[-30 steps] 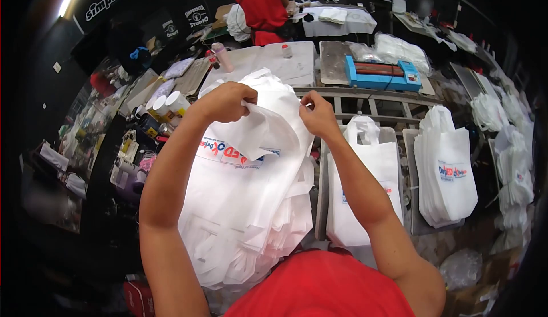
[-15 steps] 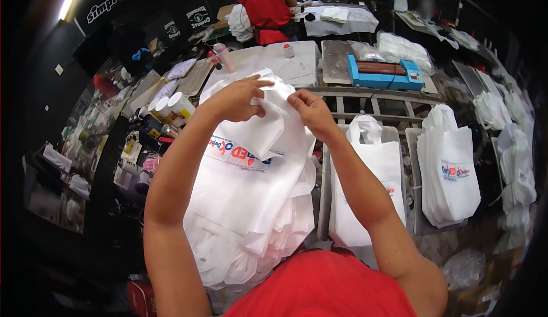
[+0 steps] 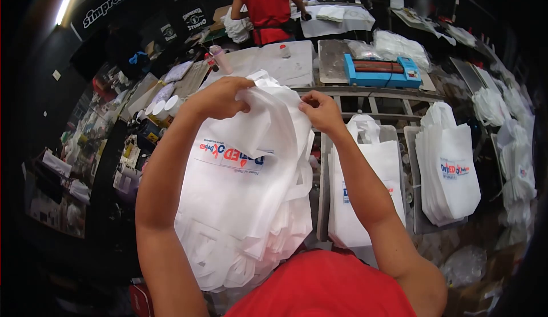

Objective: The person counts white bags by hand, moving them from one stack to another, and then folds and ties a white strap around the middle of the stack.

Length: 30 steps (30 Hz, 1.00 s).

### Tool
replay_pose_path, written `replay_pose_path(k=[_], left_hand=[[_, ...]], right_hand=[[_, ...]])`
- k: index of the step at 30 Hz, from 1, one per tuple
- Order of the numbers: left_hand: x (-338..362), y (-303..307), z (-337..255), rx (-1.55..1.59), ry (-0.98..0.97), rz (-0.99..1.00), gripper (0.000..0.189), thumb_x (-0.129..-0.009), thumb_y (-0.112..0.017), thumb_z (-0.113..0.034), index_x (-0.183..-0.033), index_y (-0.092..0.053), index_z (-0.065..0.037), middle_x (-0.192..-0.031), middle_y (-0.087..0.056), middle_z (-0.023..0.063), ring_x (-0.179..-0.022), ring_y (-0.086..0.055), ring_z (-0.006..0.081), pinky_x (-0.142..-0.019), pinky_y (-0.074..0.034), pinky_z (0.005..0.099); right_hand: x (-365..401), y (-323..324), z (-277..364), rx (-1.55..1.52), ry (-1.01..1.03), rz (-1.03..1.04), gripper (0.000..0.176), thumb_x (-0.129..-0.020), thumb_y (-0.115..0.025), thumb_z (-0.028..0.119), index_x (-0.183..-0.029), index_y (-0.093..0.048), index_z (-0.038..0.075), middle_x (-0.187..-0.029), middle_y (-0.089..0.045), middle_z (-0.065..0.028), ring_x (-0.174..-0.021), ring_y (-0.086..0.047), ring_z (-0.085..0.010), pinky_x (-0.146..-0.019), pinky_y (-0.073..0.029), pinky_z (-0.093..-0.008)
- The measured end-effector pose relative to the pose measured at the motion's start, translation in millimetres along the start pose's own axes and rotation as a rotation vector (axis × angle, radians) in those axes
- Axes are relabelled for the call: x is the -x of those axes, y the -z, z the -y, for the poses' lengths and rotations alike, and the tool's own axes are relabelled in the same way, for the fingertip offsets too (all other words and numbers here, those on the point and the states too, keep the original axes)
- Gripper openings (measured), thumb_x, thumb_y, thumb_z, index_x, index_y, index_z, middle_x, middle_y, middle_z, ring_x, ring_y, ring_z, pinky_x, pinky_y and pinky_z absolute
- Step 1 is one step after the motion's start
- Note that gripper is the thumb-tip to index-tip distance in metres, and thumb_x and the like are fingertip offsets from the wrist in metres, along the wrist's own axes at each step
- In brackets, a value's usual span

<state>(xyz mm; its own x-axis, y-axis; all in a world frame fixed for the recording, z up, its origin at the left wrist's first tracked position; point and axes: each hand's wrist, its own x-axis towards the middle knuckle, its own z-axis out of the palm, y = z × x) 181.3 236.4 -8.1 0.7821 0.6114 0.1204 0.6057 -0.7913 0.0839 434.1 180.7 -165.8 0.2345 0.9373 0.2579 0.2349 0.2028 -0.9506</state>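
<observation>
A white printed bag (image 3: 228,163) lies upside down to me on top of a thick pile of white bags (image 3: 228,254). At its upper left edge, my left hand (image 3: 225,97) has its fingers closed on the white fabric. My right hand (image 3: 321,111) pinches the bag's edge at the upper right. Between the two hands the fabric is raised and creased. Right of the pile, a stack of printed bags (image 3: 365,208) rests on a board, partly behind my right forearm. Another stack of printed bags (image 3: 448,174) lies farther right.
A blue machine with rollers (image 3: 382,72) stands beyond the metal frame (image 3: 371,94). A pink bottle (image 3: 220,60) and a small jar (image 3: 284,51) stand on the grey table (image 3: 302,65). White tubs (image 3: 172,105) are at left. A person in red (image 3: 265,8) stands at the back.
My left hand has shifted left and my right hand slightly right, spreading the bag's upper part. The folded-down flap no longer covers the print. The person at the back has turned slightly.
</observation>
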Motion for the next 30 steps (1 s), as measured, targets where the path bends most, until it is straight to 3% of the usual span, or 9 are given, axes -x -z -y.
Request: replay_pose_path(k=[2,4,6,9,14,16,22,27,30], left_hand=[[-4.5,1.4,-6.9,0.042,-0.019,0.075,0.044,-0.078,-0.077,-0.01,-0.119,-0.066,-0.004,-0.121,-0.066,0.0164,-0.121,-0.057,0.0354,-0.1,-0.046,0.0415],[-9.0,5.3,-13.9,0.086,-0.045,0.157,0.046,-0.079,-0.077,-0.012,-0.123,-0.065,-0.005,-0.123,-0.065,0.0167,-0.126,-0.053,0.0352,-0.104,-0.044,0.0408],[-14.1,11.9,-20.4,-0.079,0.134,0.319,0.045,-0.079,-0.077,-0.013,-0.122,-0.066,-0.005,-0.126,-0.062,0.0173,-0.127,-0.053,0.0346,-0.105,-0.043,0.0405],[2.5,24.5,-10.3,0.038,0.136,0.179,0.051,-0.078,-0.078,-0.013,-0.125,-0.06,-0.005,-0.125,-0.061,0.0181,-0.123,-0.055,0.0352,-0.103,-0.044,0.0417],[18.3,43.2,-7.0,0.083,0.103,0.027,0.061,-0.077,-0.078,-0.01,-0.129,-0.046,-0.009,-0.122,-0.062,0.0189,-0.117,-0.06,0.0358,-0.1,-0.044,0.0398],[21.9,53.1,-11.1,0.076,0.243,0.028,0.058,-0.077,-0.075,-0.006,-0.13,-0.052,-0.004,-0.124,-0.064,0.019,-0.113,-0.062,0.0342,-0.099,-0.045,0.0384],[41.4,76.1,12.4,0.215,0.4,0.113,0.035,-0.077,-0.076,-0.006,-0.111,-0.07,-0.004,-0.107,-0.071,0.0162,-0.106,-0.065,0.0306,-0.093,-0.049,0.0373],[59.8,95.7,5.6,-0.155,0.264,0.159,0.041,-0.079,-0.071,0.0,-0.119,-0.064,-0.004,-0.115,-0.067,0.0154,-0.117,-0.061,0.028,-0.099,-0.048,0.0386],[105.2,117.5,1.3,-0.205,0.191,-0.084,0.035,-0.079,-0.069,0.002,-0.113,-0.066,-0.002,-0.119,-0.064,0.0172,-0.117,-0.057,0.0316,-0.1,-0.047,0.0404]], right_hand=[[5.2,-7.7,20.7,0.004,0.069,0.029,0.023,-0.088,-0.07,0.017,-0.101,-0.072,-0.001,-0.094,-0.072,-0.0098,-0.084,-0.068,-0.0161,-0.077,-0.053,-0.0296],[13.2,-10.1,42.3,-0.362,0.096,0.294,0.023,-0.096,-0.065,0.019,-0.104,-0.071,-0.001,-0.095,-0.072,-0.008,-0.082,-0.067,-0.015,-0.074,-0.052,-0.0284],[14.7,-1.9,52.3,-0.621,-0.043,0.436,0.024,-0.1,-0.06,0.019,-0.107,-0.07,-0.001,-0.095,-0.072,-0.0073,-0.081,-0.067,-0.0139,-0.072,-0.053,-0.0278],[-8.5,9.3,13.9,-0.075,0.002,0.006,0.034,-0.09,-0.071,0.025,-0.11,-0.068,-0.003,-0.098,-0.072,-0.0132,-0.084,-0.069,-0.0195,-0.076,-0.055,-0.0322],[-12.6,-13.4,-24.5,0.299,-0.086,0.076,0.051,-0.08,-0.078,0.038,-0.112,-0.068,-0.001,-0.098,-0.07,-0.0147,-0.093,-0.067,-0.0273,-0.084,-0.052,-0.0363],[-10.5,-31.3,-25.4,0.333,0.152,-0.168,0.041,-0.08,-0.079,0.032,-0.103,-0.07,0.0,-0.091,-0.067,-0.0134,-0.081,-0.064,-0.0258,-0.079,-0.051,-0.0364],[-12.6,-47.6,-11.7,0.255,0.186,-0.036,0.021,-0.086,-0.068,0.018,-0.099,-0.07,0.001,-0.095,-0.067,-0.0168,-0.088,-0.065,-0.0321,-0.082,-0.051,-0.0387],[-38.6,-64.6,1.5,0.371,0.104,0.017,0.036,-0.088,-0.067,0.023,-0.108,-0.067,-0.007,-0.115,-0.063,-0.0272,-0.111,-0.061,-0.0416,-0.098,-0.048,-0.0447],[-53.7,-86.1,12.1,0.51,0.097,0.061,0.046,-0.085,-0.073,0.031,-0.111,-0.066,-0.007,-0.12,-0.062,-0.0275,-0.112,-0.061,-0.0415,-0.099,-0.049,-0.0446]])
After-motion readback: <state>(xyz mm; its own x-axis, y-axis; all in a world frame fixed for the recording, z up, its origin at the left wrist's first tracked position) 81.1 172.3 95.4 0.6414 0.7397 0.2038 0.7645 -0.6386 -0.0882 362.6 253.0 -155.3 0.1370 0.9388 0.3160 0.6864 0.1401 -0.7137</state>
